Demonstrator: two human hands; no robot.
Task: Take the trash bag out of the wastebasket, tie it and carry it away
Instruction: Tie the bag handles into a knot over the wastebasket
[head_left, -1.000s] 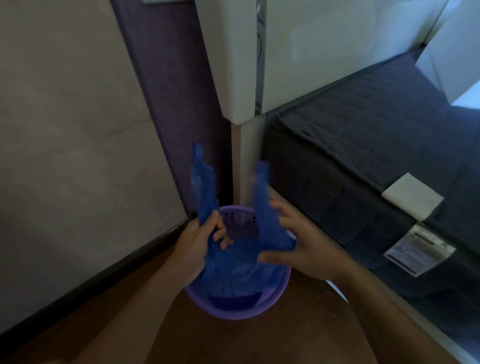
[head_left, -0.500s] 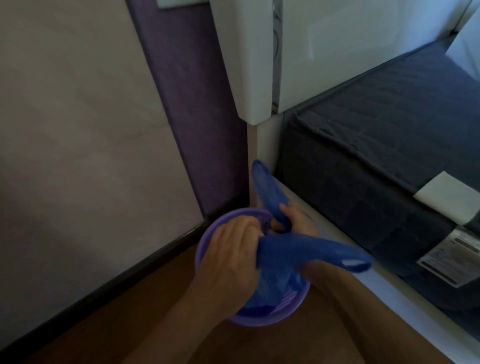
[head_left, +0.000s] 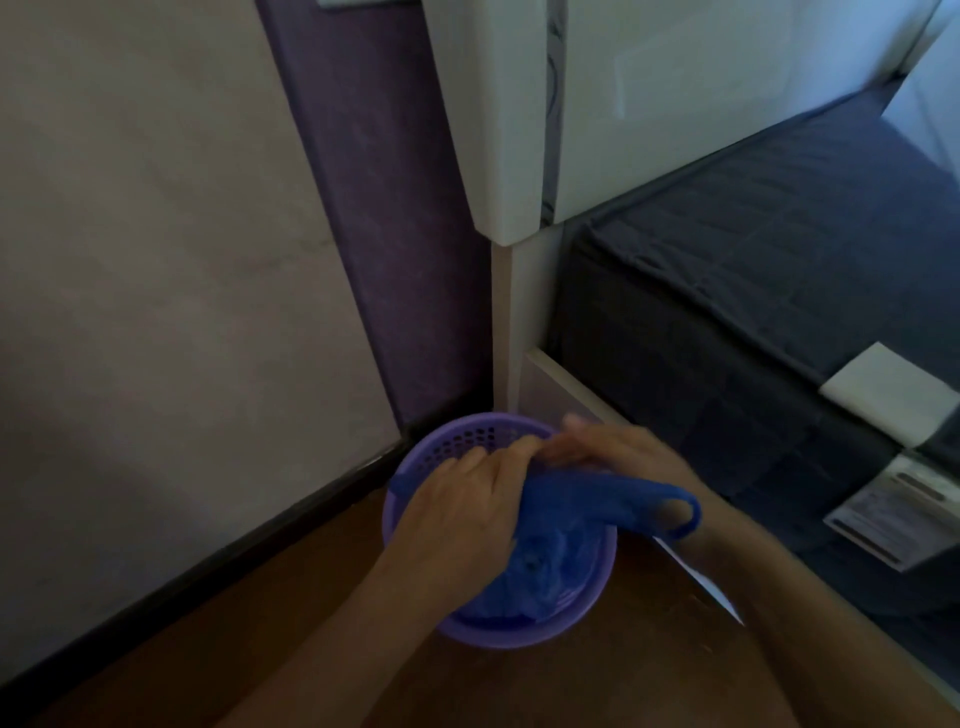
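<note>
While tying proceeds over the wastebasket (head_left: 470, 631), still seated inside it: trash bag (head_left: 545, 561), body down in the bin, not lifted out. Judged stage: knot begun, not finished; removal and carrying away both outstanding. Bin standing on wooden floor (head_left: 519, 691), in the corner by the wall (head_left: 156, 260).

Left hand (head_left: 467, 514): closed around the gathered neck of the bag, knuckles up, fingers curled tight on the plastic. Right hand (head_left: 618, 452): blurred, fingers fairly flat and narrow, lying across the top beside the left hand's fingertips; touching the bag, firm grip cannot be confirmed. One bag handle (head_left: 649, 501) stretched rightward over the right wrist, ending in an open loop; second handle not clearly made out.

Beyond: bed frame (head_left: 566, 384) and dark mattress (head_left: 779, 270) just beside the bin.
</note>
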